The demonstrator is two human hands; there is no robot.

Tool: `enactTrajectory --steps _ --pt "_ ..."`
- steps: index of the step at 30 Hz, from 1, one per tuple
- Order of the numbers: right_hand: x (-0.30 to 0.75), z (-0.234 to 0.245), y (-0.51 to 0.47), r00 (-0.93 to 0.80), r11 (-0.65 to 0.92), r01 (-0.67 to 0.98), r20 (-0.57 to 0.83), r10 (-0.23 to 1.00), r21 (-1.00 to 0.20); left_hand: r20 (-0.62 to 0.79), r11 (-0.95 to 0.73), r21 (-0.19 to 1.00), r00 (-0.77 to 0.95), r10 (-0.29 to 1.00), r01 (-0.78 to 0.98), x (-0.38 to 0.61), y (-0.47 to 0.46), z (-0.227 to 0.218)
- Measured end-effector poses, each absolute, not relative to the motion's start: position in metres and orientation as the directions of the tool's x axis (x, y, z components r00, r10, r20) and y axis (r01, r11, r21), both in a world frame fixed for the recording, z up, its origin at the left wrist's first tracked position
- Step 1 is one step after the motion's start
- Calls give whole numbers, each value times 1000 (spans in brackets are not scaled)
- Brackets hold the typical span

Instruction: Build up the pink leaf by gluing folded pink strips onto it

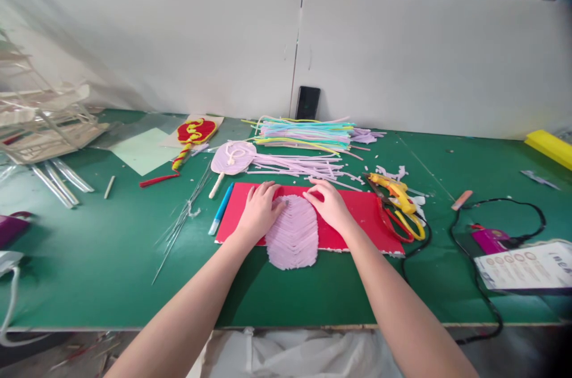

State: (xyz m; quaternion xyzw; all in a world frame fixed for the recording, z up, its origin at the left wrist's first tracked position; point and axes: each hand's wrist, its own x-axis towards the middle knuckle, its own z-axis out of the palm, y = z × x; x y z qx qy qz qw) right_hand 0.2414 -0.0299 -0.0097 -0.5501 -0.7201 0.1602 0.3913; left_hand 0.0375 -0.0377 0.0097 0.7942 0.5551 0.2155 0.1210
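Note:
A lilac oval of fuzzy pipe-cleaner pieces in a chevron pattern (292, 238) lies partly on a red board (357, 211) and overhangs its near edge. My left hand (261, 209) rests at the oval's upper left, thumb on its surface and fingers lying apart over the board. By the upper right edge is my right hand (330, 204), thumb and forefinger bent toward each other in a pinch; whatever lies between them is too small to make out. Lilac pipe cleaners (299, 166) lie just beyond the board.
Red-handled scissors (388, 220) and a yellow glue gun (397, 192) lie at the board's right. A blue pen (221, 209) and thin wires (181, 226) are on the left. Behind are a round lilac piece (232, 158), coloured pipe cleaners (304, 132) and a phone (308, 102).

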Motion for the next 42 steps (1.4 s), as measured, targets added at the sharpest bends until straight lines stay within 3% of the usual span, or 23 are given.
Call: enactTrajectory --steps 10,17,21,30,42 --pt "240 -12 -28 -48 337 646 405 913 -685 208 -356 427 293 933 831 37 -37 8" --pt "264 0 -25 218 175 644 397 891 -745 210 -360 440 296 932 823 37 -37 8" --pt "281 0 -23 336 92 686 427 840 -722 204 -354 445 292 934 822 37 -38 10" --pt "273 -13 -21 129 174 794 442 888 -582 223 -376 433 307 925 819 36 -35 8" --pt "270 -8 -25 124 136 829 414 902 -543 232 -376 451 301 925 809 35 -34 5"
